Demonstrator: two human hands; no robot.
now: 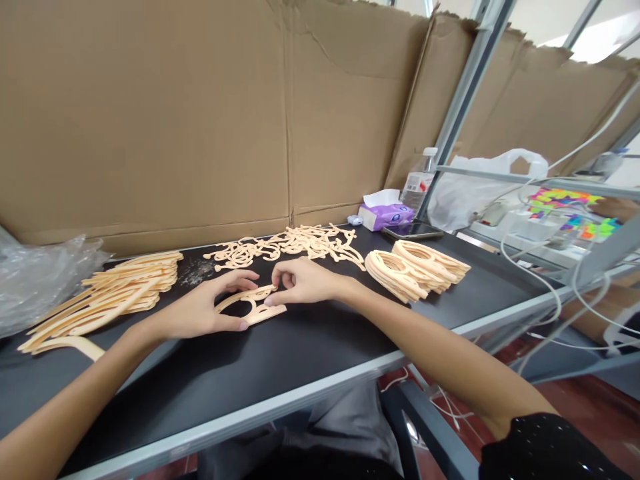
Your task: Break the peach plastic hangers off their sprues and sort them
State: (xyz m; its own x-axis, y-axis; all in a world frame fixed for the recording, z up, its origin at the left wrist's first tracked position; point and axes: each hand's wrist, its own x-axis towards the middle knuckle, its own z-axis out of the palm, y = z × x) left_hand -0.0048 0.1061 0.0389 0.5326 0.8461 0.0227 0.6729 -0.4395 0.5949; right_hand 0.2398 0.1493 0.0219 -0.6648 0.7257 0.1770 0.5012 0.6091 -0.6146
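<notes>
On the black tabletop, a cream curved openwork piece with a rounded opening lies between my hands. My left hand grips its rounded left end, thumb at the near edge and fingers at the far edge. At the piece's upper right, my right hand is closed in a pinch; any small part between the fingertips is too hidden to make out. Beyond the hands spreads a loose heap of small curly cream pieces. Long curved cream strips are piled at the left. Stacked openwork pieces of similar look stand at the right.
A tall cardboard sheet walls off the back. Clear plastic wrap lies far left. At the back right are a purple tissue pack, a phone and a bottle. White cables hang past the metal frame at right.
</notes>
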